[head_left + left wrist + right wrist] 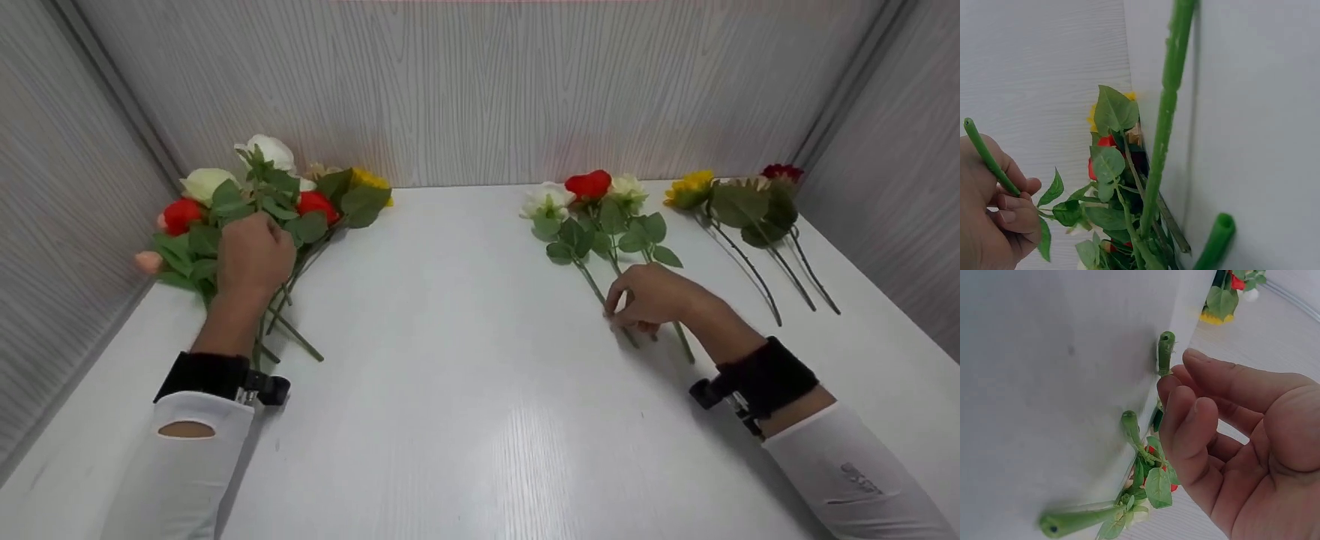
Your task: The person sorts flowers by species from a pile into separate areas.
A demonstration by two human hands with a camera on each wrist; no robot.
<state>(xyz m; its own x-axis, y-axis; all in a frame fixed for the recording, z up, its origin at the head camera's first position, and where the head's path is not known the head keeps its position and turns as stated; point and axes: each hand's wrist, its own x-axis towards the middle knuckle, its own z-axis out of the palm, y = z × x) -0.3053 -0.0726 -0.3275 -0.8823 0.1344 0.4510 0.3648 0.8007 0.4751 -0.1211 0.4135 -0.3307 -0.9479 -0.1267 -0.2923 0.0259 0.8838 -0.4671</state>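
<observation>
My left hand (pixel 256 255) is raised over a pile of artificial flowers at the left. Its fingers pinch a green-stemmed flower (pixel 992 164), whose cut end points up past the fingers in the left wrist view. In the head view its leaves rise above the fist, in line with a white rose (pixel 271 152). On the right, my right hand (pixel 651 296) reaches the lower stem of a white flower (pixel 550 201). Those fingers are loosely bent at the stem end (pixel 1166 353), the thumb apart from the others. A red rose (pixel 588 184) and a cream flower (pixel 628 192) lie beside it.
Under the left hand lie red roses (pixel 182 216), a pale rose (pixel 208 184) and a yellow sunflower (pixel 373 182). Farther right lie another sunflower (pixel 690 189) and a dark red flower (pixel 782 173). Grey panels (pixel 480 90) border the white table (pixel 420 420).
</observation>
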